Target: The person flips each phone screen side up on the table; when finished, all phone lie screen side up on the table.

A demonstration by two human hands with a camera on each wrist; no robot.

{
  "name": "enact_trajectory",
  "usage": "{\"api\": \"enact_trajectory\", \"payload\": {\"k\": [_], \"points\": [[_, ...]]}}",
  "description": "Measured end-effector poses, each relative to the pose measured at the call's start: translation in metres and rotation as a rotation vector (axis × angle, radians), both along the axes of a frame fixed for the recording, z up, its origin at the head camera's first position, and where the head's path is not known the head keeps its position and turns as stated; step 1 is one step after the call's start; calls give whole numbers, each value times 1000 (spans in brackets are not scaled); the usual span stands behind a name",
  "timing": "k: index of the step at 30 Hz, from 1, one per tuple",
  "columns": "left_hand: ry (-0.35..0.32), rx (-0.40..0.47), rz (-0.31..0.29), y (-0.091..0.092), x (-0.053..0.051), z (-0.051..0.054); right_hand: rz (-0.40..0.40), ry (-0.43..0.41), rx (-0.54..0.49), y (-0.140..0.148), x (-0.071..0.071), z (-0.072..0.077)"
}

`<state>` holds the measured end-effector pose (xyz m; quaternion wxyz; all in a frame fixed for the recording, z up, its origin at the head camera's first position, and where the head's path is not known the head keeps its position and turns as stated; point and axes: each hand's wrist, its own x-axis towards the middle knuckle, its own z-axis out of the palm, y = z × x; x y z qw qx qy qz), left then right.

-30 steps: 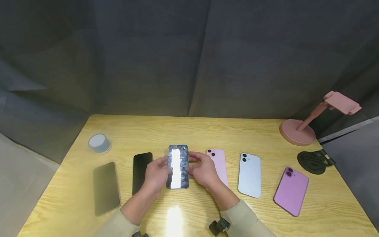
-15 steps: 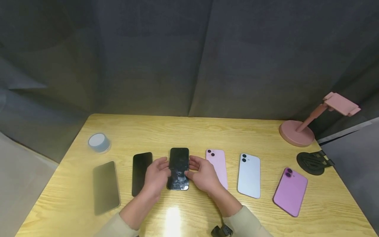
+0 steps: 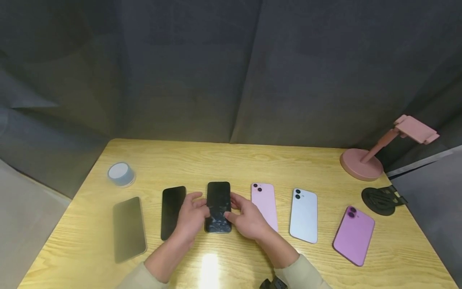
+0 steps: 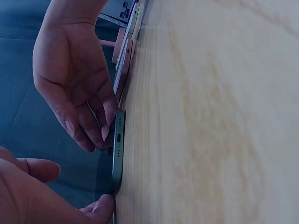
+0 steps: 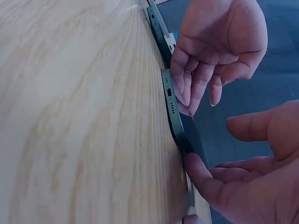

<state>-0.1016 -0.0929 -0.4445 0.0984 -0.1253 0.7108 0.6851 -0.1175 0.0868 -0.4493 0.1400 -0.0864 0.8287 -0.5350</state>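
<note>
A black-screened phone [image 3: 218, 206] lies flat, screen up, between the two hands. Its green bottom edge [image 4: 119, 140] rests on the wood in the left wrist view. At its left side, my left hand [image 3: 192, 214] has loosely bent fingers touching or nearly touching the edge. Opposite, my right hand [image 3: 250, 218] rests fingertips at the right edge, and its thumb appears over the screen's border in the head view. In the right wrist view, the right hand [image 5: 252, 177] touches the phone's near corner with a fingertip, the thumb raised clear.
Left on the table [image 3: 180, 160] are a black phone [image 3: 172, 212], a grey one [image 3: 129, 229] and a blue-white cylinder [image 3: 121, 174]. Rightward lie pink [image 3: 265, 204], pale blue [image 3: 304, 215] and purple phones [image 3: 354, 236], a black disc stand [image 3: 379, 201] and a pink stand [image 3: 361, 163].
The phone between the hands has come down flat onto the table, and the bright reflection on its screen is gone. Both hands have loosened their grip on its sides.
</note>
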Motion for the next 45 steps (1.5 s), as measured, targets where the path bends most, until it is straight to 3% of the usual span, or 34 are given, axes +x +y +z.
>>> {"api": "enact_trajectory", "payload": {"k": [7,11,14,16,20,23,27,31,36,45], "points": [[9,-19,-5,4,1,1,-43,-42,-59,9,2,3],[60,-55,7,13,4,4,-131,20,-68,22,3,6],[114,-75,5,24,5,7,-208,86,-9,36,4,9],[142,-65,-22,33,6,10,-249,103,37,48,4,11],[168,-3,-132,51,4,15,-293,99,84,72,5,15],[139,41,-205,63,-1,15,-295,68,77,88,5,16],[64,96,-238,79,-9,8,-268,7,43,103,4,14],[21,108,-220,95,-14,3,-247,-62,-51,111,3,10],[-23,96,-199,110,-16,5,-246,-125,-207,110,2,9],[-55,153,-137,112,-14,8,-325,-108,-303,103,-1,6]]}}
